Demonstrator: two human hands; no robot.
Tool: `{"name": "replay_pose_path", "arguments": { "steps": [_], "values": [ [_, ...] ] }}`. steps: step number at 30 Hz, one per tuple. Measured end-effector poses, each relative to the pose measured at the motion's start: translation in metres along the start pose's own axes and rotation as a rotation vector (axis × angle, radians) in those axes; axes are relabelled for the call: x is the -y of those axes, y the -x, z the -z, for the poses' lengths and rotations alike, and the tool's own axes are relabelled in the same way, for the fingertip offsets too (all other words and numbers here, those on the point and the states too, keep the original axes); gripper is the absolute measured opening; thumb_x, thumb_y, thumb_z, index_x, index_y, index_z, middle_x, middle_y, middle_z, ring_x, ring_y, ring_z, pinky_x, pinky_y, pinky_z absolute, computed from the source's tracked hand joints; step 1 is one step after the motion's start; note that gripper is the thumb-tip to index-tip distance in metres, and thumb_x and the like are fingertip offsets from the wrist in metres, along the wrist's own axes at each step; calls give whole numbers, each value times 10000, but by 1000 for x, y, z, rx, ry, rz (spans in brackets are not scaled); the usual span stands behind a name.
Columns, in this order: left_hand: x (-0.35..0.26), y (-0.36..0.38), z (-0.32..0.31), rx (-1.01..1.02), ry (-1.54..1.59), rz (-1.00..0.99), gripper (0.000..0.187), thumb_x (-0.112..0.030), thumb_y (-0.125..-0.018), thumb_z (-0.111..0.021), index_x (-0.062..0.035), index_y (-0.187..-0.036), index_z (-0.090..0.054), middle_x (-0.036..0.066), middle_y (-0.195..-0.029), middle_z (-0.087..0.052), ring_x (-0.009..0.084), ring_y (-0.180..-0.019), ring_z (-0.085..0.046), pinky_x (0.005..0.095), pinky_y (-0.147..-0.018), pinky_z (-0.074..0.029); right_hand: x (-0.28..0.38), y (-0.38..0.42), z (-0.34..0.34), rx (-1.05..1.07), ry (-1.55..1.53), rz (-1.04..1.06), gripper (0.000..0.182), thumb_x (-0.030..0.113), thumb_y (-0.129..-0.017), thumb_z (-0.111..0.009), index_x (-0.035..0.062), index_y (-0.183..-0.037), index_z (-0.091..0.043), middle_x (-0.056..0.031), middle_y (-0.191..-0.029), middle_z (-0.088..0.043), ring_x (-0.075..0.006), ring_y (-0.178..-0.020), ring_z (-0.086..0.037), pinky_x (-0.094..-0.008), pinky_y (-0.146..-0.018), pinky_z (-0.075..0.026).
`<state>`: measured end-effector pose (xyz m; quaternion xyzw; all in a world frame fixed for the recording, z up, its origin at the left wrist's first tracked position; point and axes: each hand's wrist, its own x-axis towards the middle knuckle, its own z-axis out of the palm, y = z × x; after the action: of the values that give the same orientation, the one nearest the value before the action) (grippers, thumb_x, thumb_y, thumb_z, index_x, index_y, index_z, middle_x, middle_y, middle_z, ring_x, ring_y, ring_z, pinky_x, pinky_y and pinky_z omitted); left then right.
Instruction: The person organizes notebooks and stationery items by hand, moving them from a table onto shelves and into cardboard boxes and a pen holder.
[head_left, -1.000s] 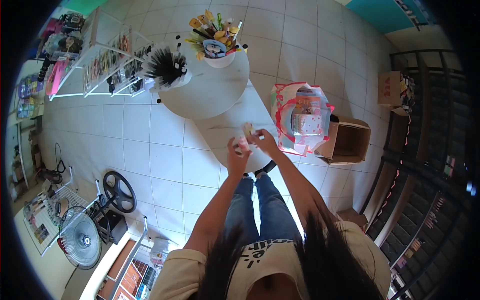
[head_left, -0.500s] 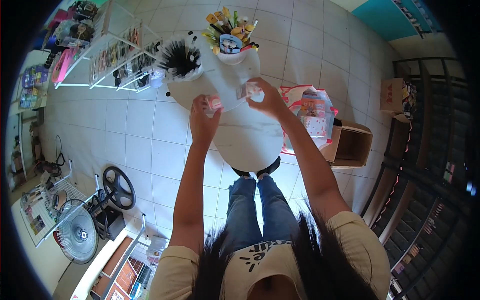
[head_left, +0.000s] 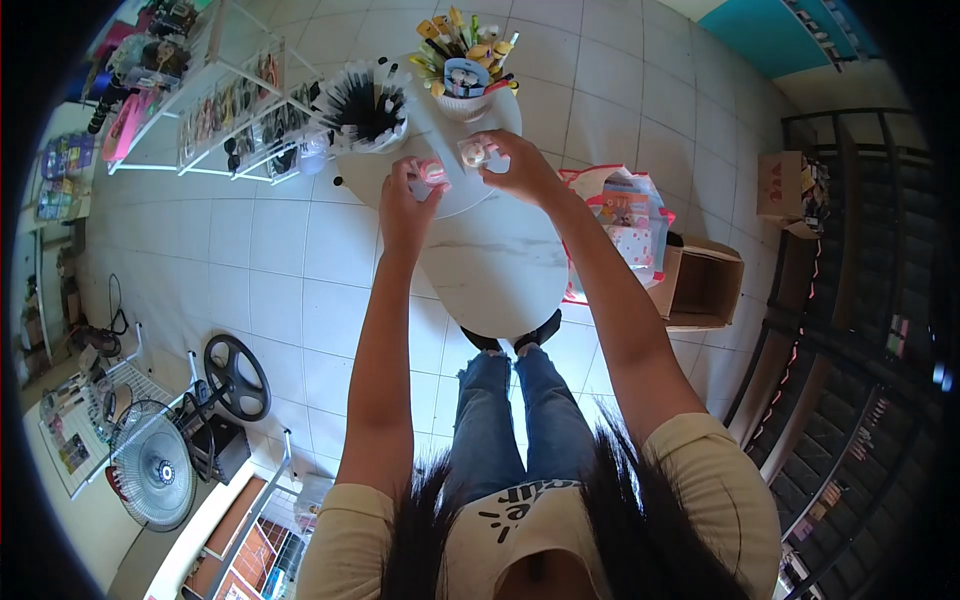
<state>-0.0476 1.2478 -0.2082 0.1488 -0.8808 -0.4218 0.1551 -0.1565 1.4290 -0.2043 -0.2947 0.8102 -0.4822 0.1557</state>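
My left hand [head_left: 405,200] reaches out over the white round table [head_left: 490,270] and holds a small pink packet [head_left: 433,172]. My right hand [head_left: 512,165] is stretched out beside it, gripping a small clear packet [head_left: 474,151] with something pale inside. Both packets sit just short of two white pots at the table's far end: one [head_left: 365,115] packed with black pens, the other [head_left: 462,70] full of colourful pens.
A pink-and-white bag [head_left: 625,225] of boxed goods and an open cardboard box [head_left: 700,285] stand on the tiled floor to the right. A white wire display rack [head_left: 210,105] is at far left. A floor fan [head_left: 150,465] and a steering wheel [head_left: 235,378] lie near left.
Both hands have moved away from my body, from the near table edge to its far end. They parted with a packet each, then drew closer together near the pen pots.
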Motion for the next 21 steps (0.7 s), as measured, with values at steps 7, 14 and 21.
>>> {"name": "replay_pose_path", "arguments": {
  "steps": [7,14,21],
  "values": [
    [3,-1,9,74,-77,3,528,-197,-680,-810,-52,-1106,-534,124,-1011,-614,279,-861,-576,368,-786,-472,0,-3,5,44,1,-8,534,69,-676,-639,60,-1203,-554,-85,-1145,-610,-223,-995,-586,-342,-874,-466],
    [13,2,9,-11,-100,-117,507,-211,-670,-806,-78,-1082,-544,97,-925,-602,274,-831,-576,392,-724,-479,-9,-14,4,77,13,-1,518,67,-672,-630,99,-1185,-575,-94,-1121,-625,-251,-987,-601,-357,-850,-487],
    [21,8,8,49,-234,-83,528,-215,-705,-783,-41,-1126,-516,133,-1014,-571,294,-894,-556,406,-771,-462,-11,1,-8,-155,-88,51,506,32,-688,-609,80,-1190,-561,-98,-1142,-600,-246,-988,-594,-341,-866,-474]
  ]
}}
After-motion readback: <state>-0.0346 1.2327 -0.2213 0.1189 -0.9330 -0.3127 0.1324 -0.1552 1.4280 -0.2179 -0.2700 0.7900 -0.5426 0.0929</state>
